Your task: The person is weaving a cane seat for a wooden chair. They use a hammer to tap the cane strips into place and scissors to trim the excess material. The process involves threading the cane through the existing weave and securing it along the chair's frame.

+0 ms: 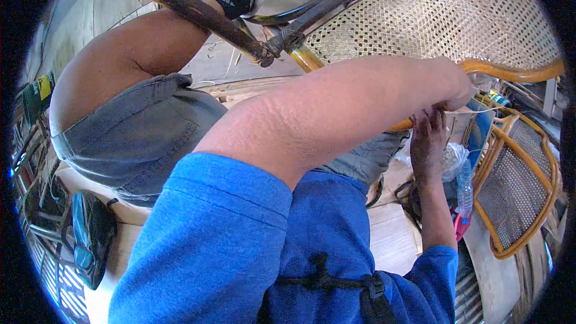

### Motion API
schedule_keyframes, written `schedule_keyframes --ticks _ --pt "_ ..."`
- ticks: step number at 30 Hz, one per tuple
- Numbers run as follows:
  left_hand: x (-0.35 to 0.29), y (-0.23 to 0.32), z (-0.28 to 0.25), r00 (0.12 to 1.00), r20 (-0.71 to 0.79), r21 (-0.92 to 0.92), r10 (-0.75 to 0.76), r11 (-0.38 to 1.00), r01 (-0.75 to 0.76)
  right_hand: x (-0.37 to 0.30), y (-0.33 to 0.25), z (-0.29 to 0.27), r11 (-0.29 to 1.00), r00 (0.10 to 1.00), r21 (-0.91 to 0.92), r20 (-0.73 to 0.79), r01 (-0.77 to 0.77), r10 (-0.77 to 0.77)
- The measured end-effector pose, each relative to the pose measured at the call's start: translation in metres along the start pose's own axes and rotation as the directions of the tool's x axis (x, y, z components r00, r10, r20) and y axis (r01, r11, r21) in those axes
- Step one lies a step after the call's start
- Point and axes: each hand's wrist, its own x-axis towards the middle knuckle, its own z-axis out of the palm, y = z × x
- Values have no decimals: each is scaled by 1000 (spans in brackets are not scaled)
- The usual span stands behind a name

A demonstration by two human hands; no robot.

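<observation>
A rattan chair with a woven cane panel (420, 18) lies tilted across my lap. Its glossy orange-brown frame (513, 72) curves along the panel's near edge, and part of it passes behind my left forearm. My left arm reaches across to the right, with my left hand (459, 87) at this frame; its fingers are turned away and hidden. Just below, my right hand (428, 138) is closed, its fingers bent over the frame under my left hand. A thin pale strand (477, 110) stretches rightward from beside the hands.
Dark poles bound at a joint (282, 39) cross above my legs. Another rattan piece with a mesh panel (516, 189) stands at right, near a clear plastic bottle (464, 189). A dark teal bag (90, 237) lies at left. Fibre scraps litter the floor (231, 63).
</observation>
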Motion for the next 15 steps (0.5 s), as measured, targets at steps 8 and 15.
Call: schedule_keyframes --ticks 8,15 --pt "16 -7 12 999 -44 -40 11 999 -13 -1 1 1 998 1000 -58 6 27 -26" --pt "28 -15 17 996 -42 8 76 997 -75 6 -1 -7 991 991 -131 136 8 10"
